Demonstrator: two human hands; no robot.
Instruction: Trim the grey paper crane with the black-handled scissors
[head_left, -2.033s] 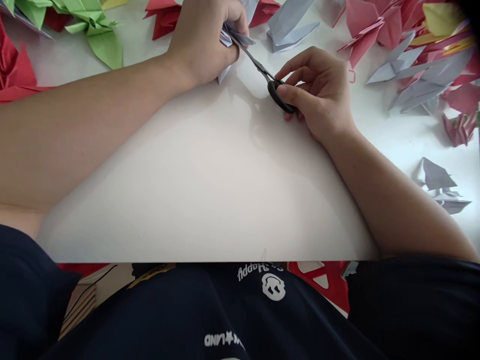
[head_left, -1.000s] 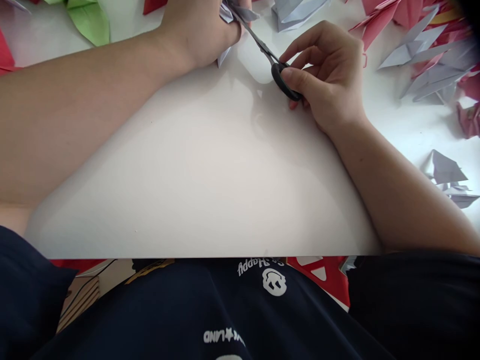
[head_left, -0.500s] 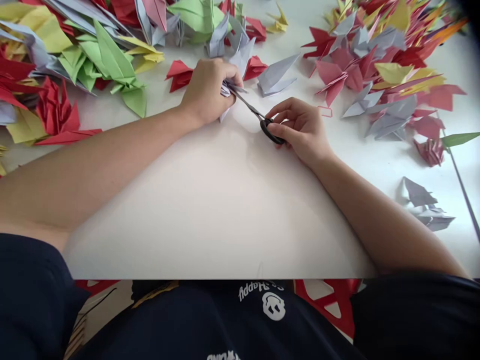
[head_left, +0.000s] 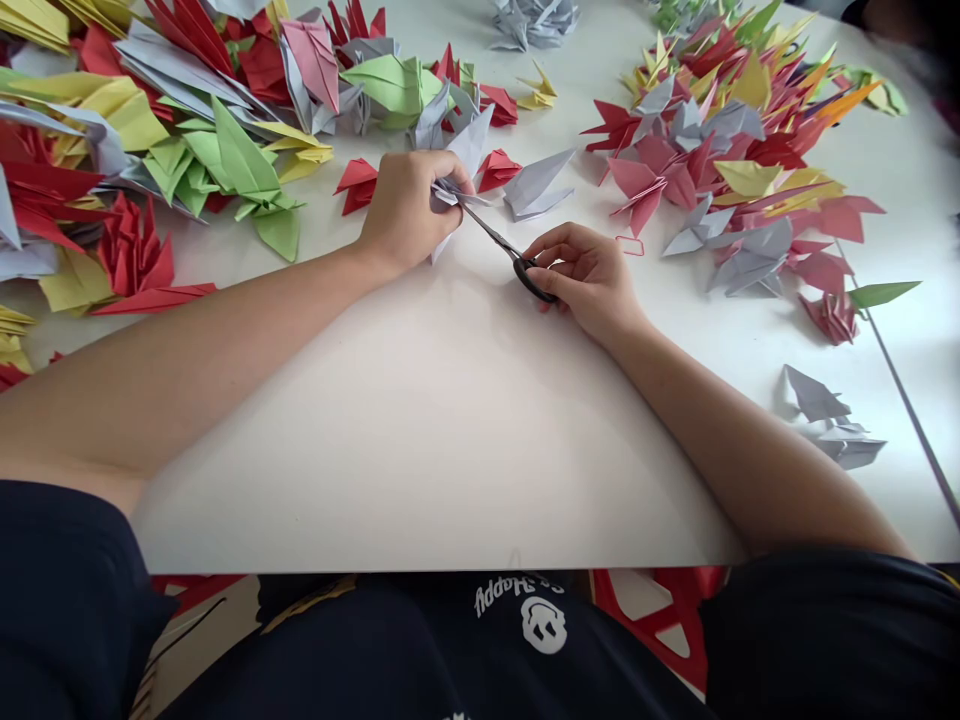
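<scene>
My left hand [head_left: 409, 207] is closed on a folded light-grey paper piece [head_left: 441, 247], mostly hidden behind the fingers. Its lower tip points down toward the table. With my right hand [head_left: 581, 272] I hold black-handled scissors [head_left: 499, 240], fingers in the loops. Their blades reach left to the grey paper beside my left fingertips; whether the paper lies between the blades is hard to make out. Just beyond my left hand lie a red folded paper piece [head_left: 356, 185] on one side and a pointed grey folded paper [head_left: 538, 185] on the other.
A heap of red, green, yellow and grey folded papers [head_left: 225, 150] covers the far left of the white table [head_left: 450, 430]. Another colourful heap [head_left: 735, 150] lies at right. A red paper clip [head_left: 630, 246] rests near my right hand. Grey folded pieces [head_left: 832, 425] lie by my right forearm.
The camera view has tilted up slightly, showing more of the far table. Scissor blades look closer together than before. Both hands keep their holds.
</scene>
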